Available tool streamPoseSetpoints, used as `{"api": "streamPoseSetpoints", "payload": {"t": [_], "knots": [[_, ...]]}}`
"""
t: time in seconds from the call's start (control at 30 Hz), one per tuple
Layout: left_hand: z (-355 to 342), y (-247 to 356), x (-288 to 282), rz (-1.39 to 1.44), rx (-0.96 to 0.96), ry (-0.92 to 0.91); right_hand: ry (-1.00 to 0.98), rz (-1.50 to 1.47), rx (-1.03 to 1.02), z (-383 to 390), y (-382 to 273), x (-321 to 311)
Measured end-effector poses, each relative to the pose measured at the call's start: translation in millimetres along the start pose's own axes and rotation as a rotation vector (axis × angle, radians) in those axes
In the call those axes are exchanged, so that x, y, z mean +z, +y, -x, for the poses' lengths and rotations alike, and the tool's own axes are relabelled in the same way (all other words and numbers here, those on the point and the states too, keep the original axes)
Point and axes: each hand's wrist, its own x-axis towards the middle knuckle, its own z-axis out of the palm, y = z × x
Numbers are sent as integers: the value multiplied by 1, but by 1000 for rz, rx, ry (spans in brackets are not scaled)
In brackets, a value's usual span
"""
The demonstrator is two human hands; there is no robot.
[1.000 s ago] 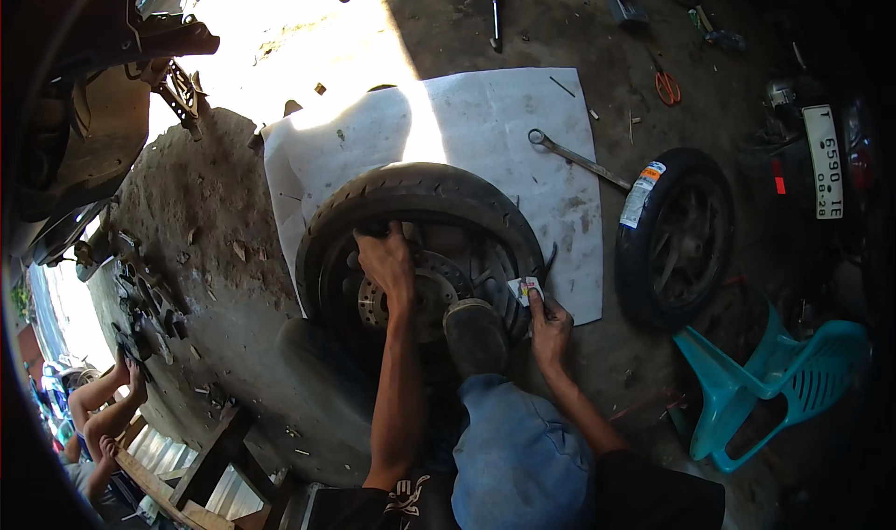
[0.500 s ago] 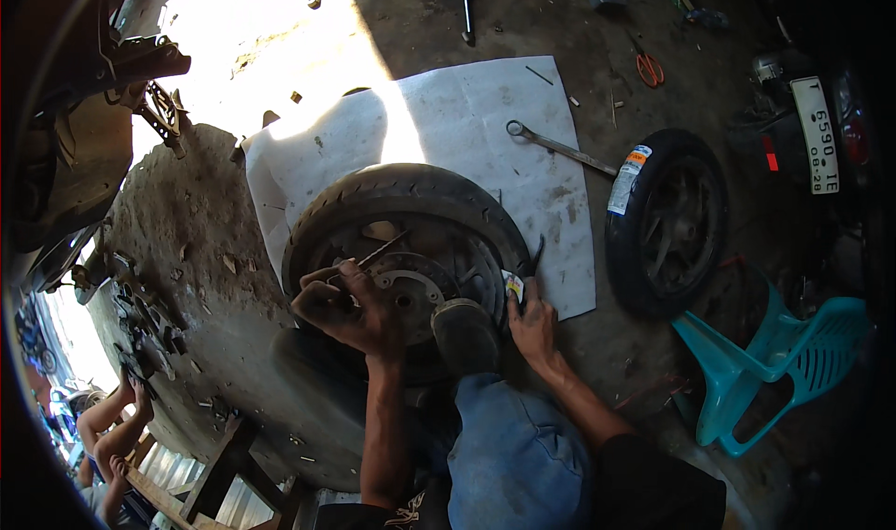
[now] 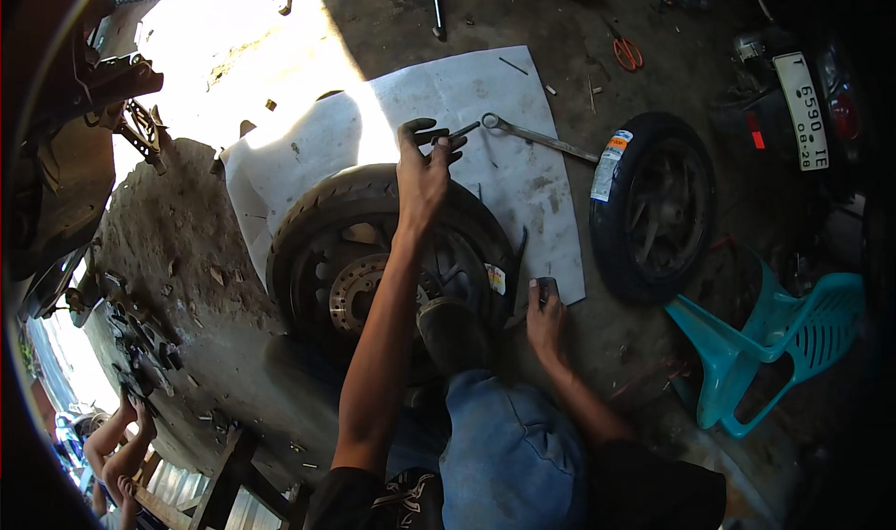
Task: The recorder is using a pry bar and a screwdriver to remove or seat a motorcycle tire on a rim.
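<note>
My left hand (image 3: 425, 175) is over the far side of a motorcycle wheel (image 3: 322, 199) with a worn tyre and a drilled brake disc. A slim dark rod-like tool (image 3: 465, 132) is pinched between its fingers, pointing away to the right. My right hand (image 3: 547, 320) is low at the near right edge of the white sheet (image 3: 523, 171), fingers curled together. Something dark shows at its fingertips, too small to name. Between that hand and the wheel hub, a small packet with a coloured label (image 3: 496, 278) rests on the wheel. A dark curved lever (image 3: 520, 250) is beside the tyre.
A ring spanner (image 3: 541, 140) crosses the sheet's right edge. Farther right stand a second wheel with a labelled tyre (image 3: 653, 208) and a teal plastic chair (image 3: 775, 343). Orange-handled scissors (image 3: 627, 54) lie beyond. Another person's legs (image 3: 117, 437) show at lower left.
My left hand has moved up and right from above the hub, carrying the tool. My right hand has let go of the packet and drawn back to the right.
</note>
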Motion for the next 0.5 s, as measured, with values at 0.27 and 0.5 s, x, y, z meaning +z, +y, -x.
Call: {"api": "streamPoseSetpoints", "payload": {"t": [0.27,0.5], "knots": [[76,15,-23,-500,98,165,1,221,-181,-51,68,40],[147,-5,-15,-898,-216,-330,-8,-79,132,-39,47,16]]}}
